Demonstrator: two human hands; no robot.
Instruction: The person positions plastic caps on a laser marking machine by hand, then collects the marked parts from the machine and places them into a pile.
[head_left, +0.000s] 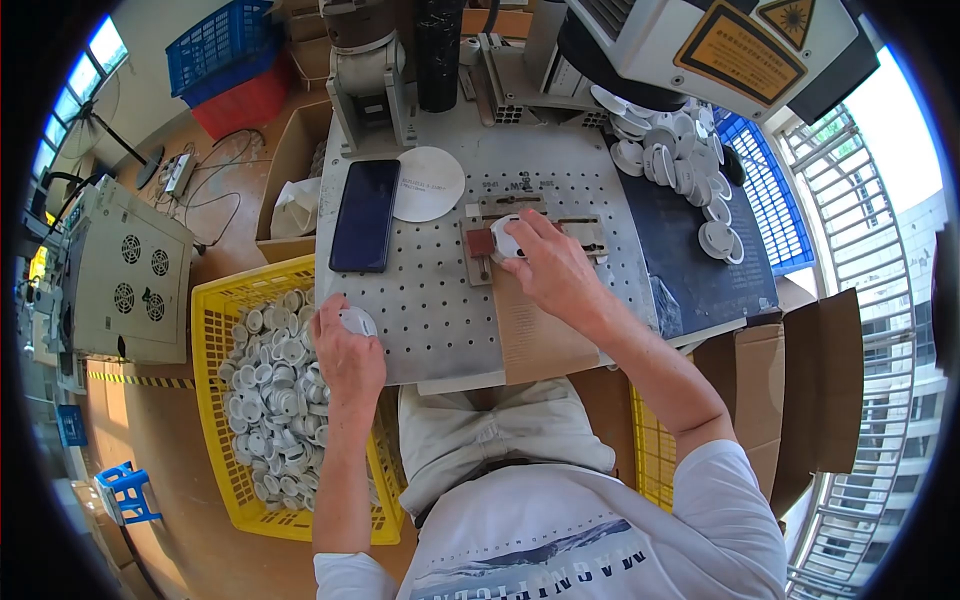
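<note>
My right hand (545, 258) has its fingers on a round white part (508, 238), which sits at the metal fixture (478, 268) on the perforated metal plate (420, 310). A small reddish-brown block (481, 243) lies just left of that part. At the plate's left edge, my left hand (348, 350) is closed around another round white part (358, 321). Below and left of it stands a yellow basket (215, 400) holding several white round parts (270, 385). A strip of brown cardboard (535, 335) runs from the fixture to the plate's front edge.
A dark phone (365, 216) and a white disc (430, 184) lie on the plate's left side. The white machine head (720, 50) with warning labels hangs above at the right. White parts (680, 150) are heaped on a dark board (690, 280). An open cardboard box (800, 390) stands right.
</note>
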